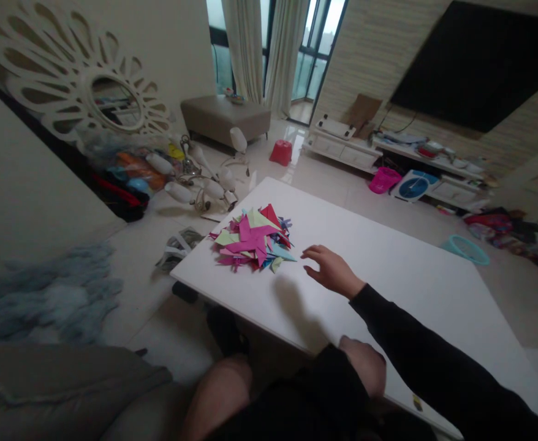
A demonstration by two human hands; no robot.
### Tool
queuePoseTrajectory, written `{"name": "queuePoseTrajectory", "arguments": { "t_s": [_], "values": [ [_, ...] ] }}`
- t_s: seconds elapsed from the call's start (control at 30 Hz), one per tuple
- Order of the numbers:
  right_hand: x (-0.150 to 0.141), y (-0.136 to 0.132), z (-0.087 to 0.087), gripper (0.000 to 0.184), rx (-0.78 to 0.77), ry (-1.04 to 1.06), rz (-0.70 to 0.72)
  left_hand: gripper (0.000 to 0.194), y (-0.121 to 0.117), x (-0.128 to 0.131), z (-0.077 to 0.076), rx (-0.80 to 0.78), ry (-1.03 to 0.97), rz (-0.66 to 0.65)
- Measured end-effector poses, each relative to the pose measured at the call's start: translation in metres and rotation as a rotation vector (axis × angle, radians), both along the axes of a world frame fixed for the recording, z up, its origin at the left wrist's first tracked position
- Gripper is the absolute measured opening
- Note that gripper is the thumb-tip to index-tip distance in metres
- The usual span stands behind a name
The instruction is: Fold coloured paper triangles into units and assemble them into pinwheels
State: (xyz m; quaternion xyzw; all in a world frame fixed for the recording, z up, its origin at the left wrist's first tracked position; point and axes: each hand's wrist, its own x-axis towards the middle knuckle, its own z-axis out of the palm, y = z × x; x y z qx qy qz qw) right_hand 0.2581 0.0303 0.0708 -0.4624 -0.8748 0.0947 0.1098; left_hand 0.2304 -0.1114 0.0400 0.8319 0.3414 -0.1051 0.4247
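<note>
On the left part of the white table (324,214) lies a heap of folded paper pieces (273,250) in pink, red, pale green, blue and purple. A magenta pinwheel-shaped folded paper (253,236) rests on top of it. My right hand (331,269), in a black sleeve, hovers just right of the heap. Its thumb and fingers are apart and slightly curved, with nothing in them. A small gap shows between the fingertips and the nearest light blue paper. My left hand is out of view.
My bare knees (223,395) are by the table's near edge. A chandelier (204,187) lies on the floor beyond its left end. A red stool (280,152), a pink basket (385,180) and a teal basket (466,249) stand around the table. A grey sofa (62,392) fills the lower left.
</note>
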Motion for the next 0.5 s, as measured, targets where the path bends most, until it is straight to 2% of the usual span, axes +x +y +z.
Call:
{"name": "queuePoseTrajectory", "arguments": {
  "t_s": [0.07,0.13,0.2,0.27,0.37,0.5],
  "values": [
    [0.032,-0.049,0.008,0.021,-0.057,0.137,-0.150,0.036,0.028,-0.028,0.019,0.127,0.043,0.012],
    [0.057,-0.099,0.007,0.019,-0.078,0.259,-0.313,0.037,0.057,-0.060,0.032,0.234,0.081,0.146],
    [0.071,-0.141,-0.004,0.017,-0.062,0.349,-0.460,0.036,0.083,-0.092,0.036,0.322,0.137,0.305],
    [0.075,-0.171,-0.021,0.016,-0.061,0.363,-0.504,0.043,0.103,-0.122,0.031,0.399,0.177,0.419],
    [0.068,-0.191,-0.042,0.011,-0.065,0.301,-0.418,0.043,0.122,-0.156,0.011,0.475,0.229,0.661],
    [0.059,-0.193,-0.045,0.013,-0.096,0.244,-0.307,0.050,0.136,-0.175,-0.016,0.448,0.336,0.698]
  ]
}}
